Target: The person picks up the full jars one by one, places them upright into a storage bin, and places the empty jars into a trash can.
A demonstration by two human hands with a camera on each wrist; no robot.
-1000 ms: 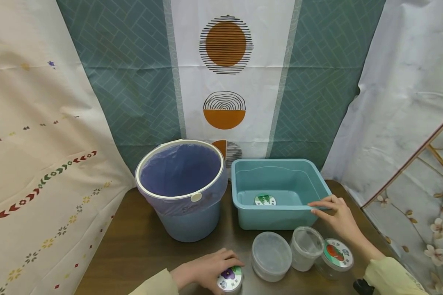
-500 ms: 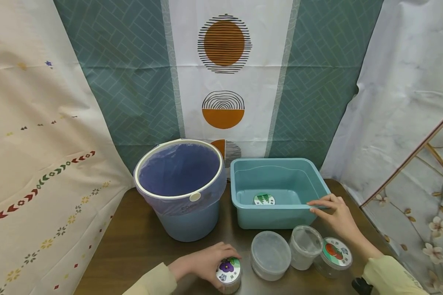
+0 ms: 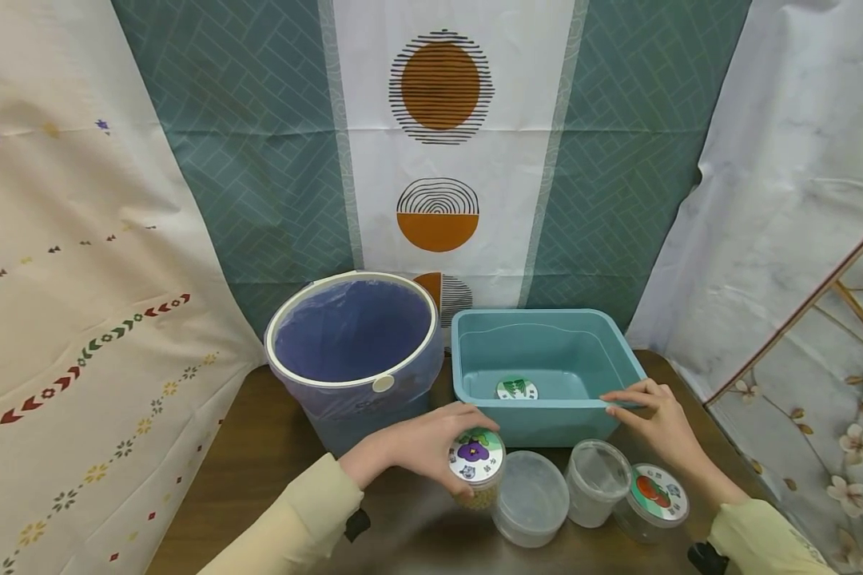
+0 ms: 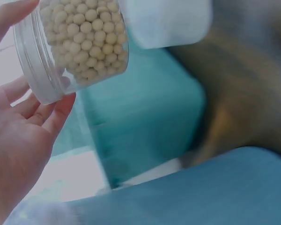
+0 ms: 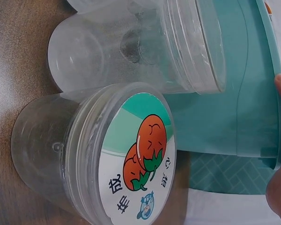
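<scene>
My left hand (image 3: 435,443) grips a clear plastic jar (image 3: 478,471) by its lid, which carries a purple flower sticker. Round beige beans or pellets fill the jar (image 4: 86,42), as the left wrist view shows. It hangs above the table, in front of the teal basin (image 3: 546,423). My right hand (image 3: 658,419) pinches the basin's front right rim between thumb and fingers. Inside the basin lies a round lid with a green plant sticker (image 3: 517,390).
A blue bin (image 3: 359,447) with a purple liner stands left of the basin. Along the basin's front are a frosted jar (image 3: 530,503), a clear jar (image 3: 597,483) and a jar with a tomato sticker (image 3: 654,503). Patterned cloths (image 3: 280,144) hang behind.
My left hand has lifted the bean jar off the table and carried it forward and to the right, toward the basin. The right hand stays on the basin's rim.
</scene>
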